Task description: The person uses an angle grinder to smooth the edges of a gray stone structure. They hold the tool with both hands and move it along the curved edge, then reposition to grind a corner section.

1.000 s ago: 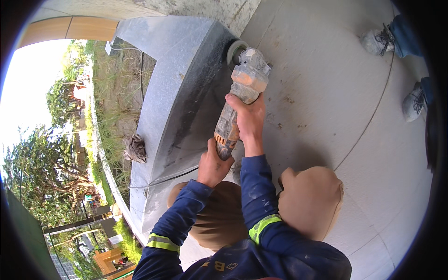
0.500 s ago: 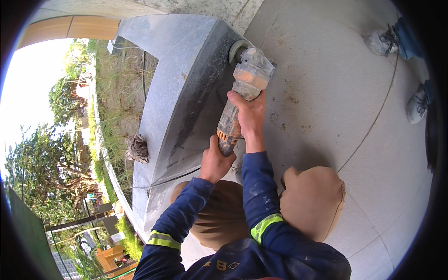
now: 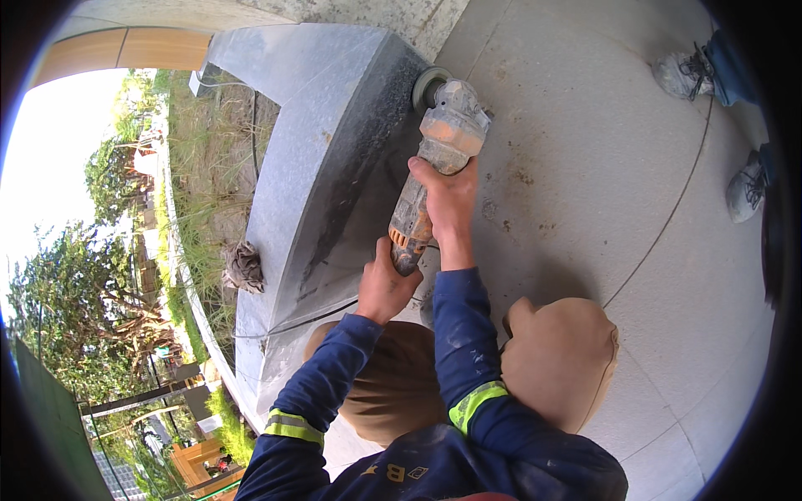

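Both my hands hold a dusty orange-and-grey angle grinder (image 3: 415,203). My left hand (image 3: 387,285) wraps round its rear end, beside the orange vents. Farther forward, my right hand (image 3: 452,200) grips the body just behind the gear head, thumb on top. The grinder's round disc (image 3: 428,88) is against the dark side face of a grey stone ledge (image 3: 313,142), near its far end. Part of the disc is hidden behind the head. A dark power cord (image 3: 313,319) runs from near my left hand across the ledge.
A crumpled cloth (image 3: 243,267) lies on the ledge's left edge, beside a planted bed (image 3: 213,159). Paved floor (image 3: 601,192) with dusty stains spreads to the right. At the far right stand another person's shoes (image 3: 681,77). My bent knees (image 3: 561,363) are close below.
The grinder's head and disc have shifted slightly to the right along the ledge's far end, with my right hand moving along. My left hand has hardly moved.
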Demonstrator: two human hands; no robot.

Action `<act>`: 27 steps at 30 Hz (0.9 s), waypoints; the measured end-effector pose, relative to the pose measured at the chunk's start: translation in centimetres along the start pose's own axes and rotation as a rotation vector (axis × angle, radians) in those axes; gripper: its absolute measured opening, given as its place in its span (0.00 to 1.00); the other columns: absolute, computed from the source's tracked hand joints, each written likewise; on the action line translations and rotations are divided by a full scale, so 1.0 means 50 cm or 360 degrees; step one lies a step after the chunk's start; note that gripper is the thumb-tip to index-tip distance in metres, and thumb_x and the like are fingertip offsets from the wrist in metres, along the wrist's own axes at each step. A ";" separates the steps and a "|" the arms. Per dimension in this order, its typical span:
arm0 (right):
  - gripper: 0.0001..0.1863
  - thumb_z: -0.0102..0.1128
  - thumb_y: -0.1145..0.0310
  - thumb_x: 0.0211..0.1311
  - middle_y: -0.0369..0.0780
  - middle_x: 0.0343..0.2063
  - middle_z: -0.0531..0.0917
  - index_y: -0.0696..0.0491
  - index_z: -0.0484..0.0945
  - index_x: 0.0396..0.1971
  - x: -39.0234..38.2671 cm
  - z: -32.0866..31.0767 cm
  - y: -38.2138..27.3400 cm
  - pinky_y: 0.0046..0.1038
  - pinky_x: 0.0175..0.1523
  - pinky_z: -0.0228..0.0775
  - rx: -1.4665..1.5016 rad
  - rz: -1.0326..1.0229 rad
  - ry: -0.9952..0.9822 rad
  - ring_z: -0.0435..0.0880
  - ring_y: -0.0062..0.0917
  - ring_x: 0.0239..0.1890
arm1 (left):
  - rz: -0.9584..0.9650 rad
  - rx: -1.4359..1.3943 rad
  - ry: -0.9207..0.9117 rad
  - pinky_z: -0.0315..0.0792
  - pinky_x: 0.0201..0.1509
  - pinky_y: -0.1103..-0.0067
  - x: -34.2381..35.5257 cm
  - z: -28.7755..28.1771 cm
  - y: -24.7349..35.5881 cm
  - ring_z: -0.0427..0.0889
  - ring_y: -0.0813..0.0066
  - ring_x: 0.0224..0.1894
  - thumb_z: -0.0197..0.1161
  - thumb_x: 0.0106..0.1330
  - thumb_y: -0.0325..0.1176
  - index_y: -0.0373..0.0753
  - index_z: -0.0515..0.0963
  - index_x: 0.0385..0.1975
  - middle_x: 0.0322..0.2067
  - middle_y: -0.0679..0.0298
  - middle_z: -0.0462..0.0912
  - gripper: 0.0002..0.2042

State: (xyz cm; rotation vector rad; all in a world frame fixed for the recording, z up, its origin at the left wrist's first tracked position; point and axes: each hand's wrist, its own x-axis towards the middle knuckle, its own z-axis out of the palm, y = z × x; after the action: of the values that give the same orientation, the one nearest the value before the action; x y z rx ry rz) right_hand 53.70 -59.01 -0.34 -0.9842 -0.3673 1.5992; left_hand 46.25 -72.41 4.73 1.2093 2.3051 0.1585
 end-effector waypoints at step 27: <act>0.32 0.75 0.70 0.50 0.44 0.42 0.82 0.62 0.68 0.53 -0.003 0.014 -0.048 0.31 0.50 0.76 -0.0126 -0.0056 0.0007 0.83 0.29 0.42 | 0.0096 -0.0106 0.0083 0.77 0.42 0.57 0.002 0.002 0.013 0.83 0.35 0.39 0.69 0.54 0.34 0.35 0.64 0.50 0.34 0.39 0.84 0.26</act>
State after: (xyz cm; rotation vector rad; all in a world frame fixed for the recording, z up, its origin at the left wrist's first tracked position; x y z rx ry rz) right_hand 54.75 -58.26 1.79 -1.0360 -0.4454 1.5605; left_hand 46.74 -71.95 4.82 1.2551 2.2898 0.2893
